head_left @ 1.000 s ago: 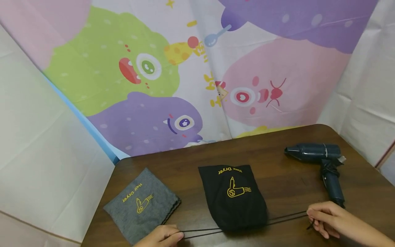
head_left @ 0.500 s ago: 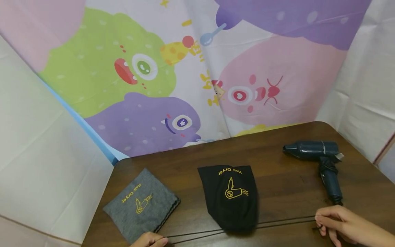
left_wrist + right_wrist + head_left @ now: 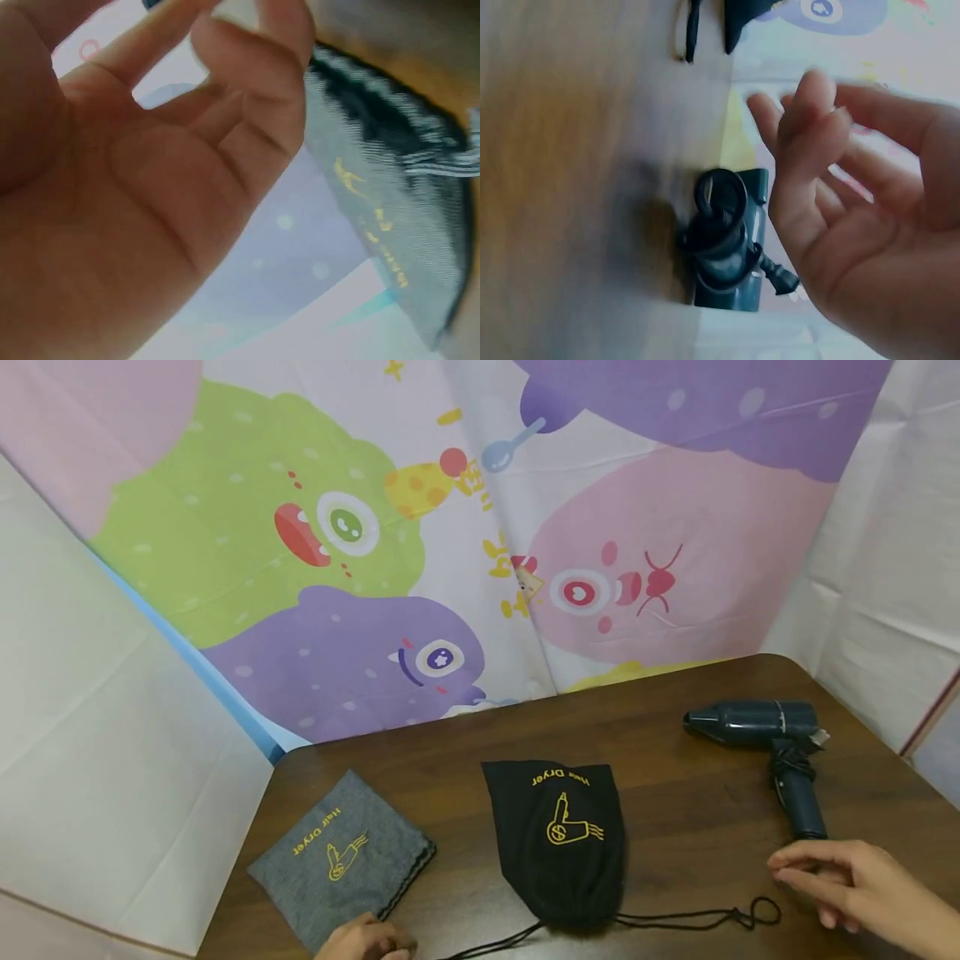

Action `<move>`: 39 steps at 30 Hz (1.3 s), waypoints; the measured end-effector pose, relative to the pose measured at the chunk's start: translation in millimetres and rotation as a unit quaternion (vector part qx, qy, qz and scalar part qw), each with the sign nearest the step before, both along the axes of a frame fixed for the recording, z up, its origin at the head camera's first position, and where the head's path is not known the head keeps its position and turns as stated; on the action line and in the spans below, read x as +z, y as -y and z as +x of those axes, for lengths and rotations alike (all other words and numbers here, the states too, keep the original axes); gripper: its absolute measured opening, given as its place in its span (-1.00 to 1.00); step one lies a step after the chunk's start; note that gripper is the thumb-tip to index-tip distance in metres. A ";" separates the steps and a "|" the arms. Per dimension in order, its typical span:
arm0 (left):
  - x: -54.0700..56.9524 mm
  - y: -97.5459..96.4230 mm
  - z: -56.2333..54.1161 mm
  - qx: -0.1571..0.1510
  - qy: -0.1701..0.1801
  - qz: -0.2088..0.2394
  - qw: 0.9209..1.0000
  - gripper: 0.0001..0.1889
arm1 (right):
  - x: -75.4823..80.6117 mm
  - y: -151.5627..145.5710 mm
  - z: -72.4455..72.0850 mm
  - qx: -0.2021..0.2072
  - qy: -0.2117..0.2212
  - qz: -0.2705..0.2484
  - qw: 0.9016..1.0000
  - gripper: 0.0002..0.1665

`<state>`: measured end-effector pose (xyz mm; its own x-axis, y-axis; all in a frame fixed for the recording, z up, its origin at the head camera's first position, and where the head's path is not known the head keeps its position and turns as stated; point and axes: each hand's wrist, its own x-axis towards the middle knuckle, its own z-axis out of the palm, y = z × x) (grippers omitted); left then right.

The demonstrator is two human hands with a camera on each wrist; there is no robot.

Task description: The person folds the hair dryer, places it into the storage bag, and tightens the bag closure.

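A black drawstring pouch (image 3: 562, 843) with a yellow "Hair Dryer" print lies mid-table, its neck gathered at the near end. Its black cord (image 3: 682, 920) trails out to both sides, the right part ending in a knotted loop. My right hand (image 3: 862, 885) hovers right of that loop, fingers loosely bent with nothing between them, also seen in the right wrist view. At the bottom edge, my left hand (image 3: 366, 937) overlaps the near side of a grey pouch (image 3: 341, 860); its fingers curve loosely and hold nothing in the left wrist view. Left cord end is out of view.
A dark hair dryer (image 3: 757, 724) with its cable wrapped round the handle lies at the right, just beyond my right hand. The brown wooden table (image 3: 420, 747) meets a cartoon-printed cloth (image 3: 517, 527) at its back edge; pale cloth hangs at both sides.
Both hands drew the cord outward and have let it go; it now lies slack. The pouch's neck is gathered tighter. My right hand has moved slightly up, beside the dryer's handle.
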<state>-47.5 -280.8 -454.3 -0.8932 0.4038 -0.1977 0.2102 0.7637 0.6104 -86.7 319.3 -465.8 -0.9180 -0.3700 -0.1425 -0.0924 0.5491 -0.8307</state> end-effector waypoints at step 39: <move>89.5 -146.6 -64.7 -0.160 -0.173 -0.015 0.972 -0.61 | -4.7 -24.2 -53.6 -0.100 -0.054 0.209 0.971 0.01</move>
